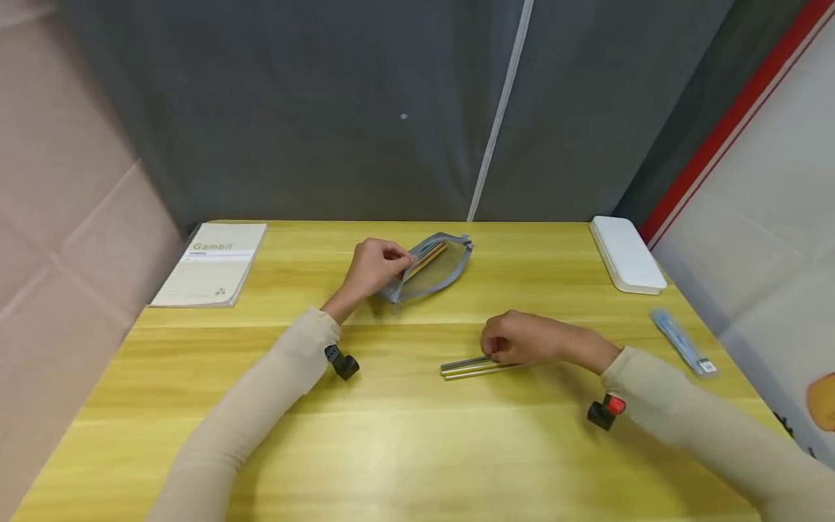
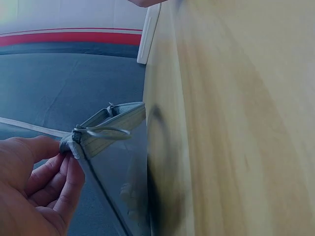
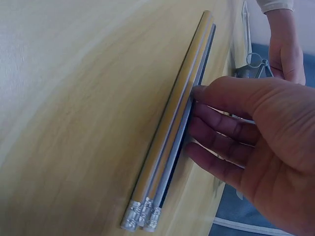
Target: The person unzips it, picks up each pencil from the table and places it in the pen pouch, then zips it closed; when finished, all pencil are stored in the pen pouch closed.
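Note:
A grey zippered pouch (image 1: pixel 433 286) stands with its mouth spread on the table, and several pencils (image 1: pixel 427 259) show inside it. My left hand (image 1: pixel 378 268) pinches one upper corner of the pouch near the zipper, seen closely in the left wrist view. Three pencils (image 3: pixel 170 128) lie side by side on the table, two yellowish and one dark, with silvery ferrules at one end. Over them my right hand (image 1: pixel 525 337) has its fingers curled. Thumb and fingertips are at the dark pencil (image 1: pixel 466 362), pinching it along its side.
At the back left lies a notebook (image 1: pixel 209 264) with a pale cover. A white case (image 1: pixel 628 255) sits at the back right, and a clear blue packet (image 1: pixel 683 343) lies near the right edge. A dark curtain (image 1: pixel 313 116) hangs behind the table.

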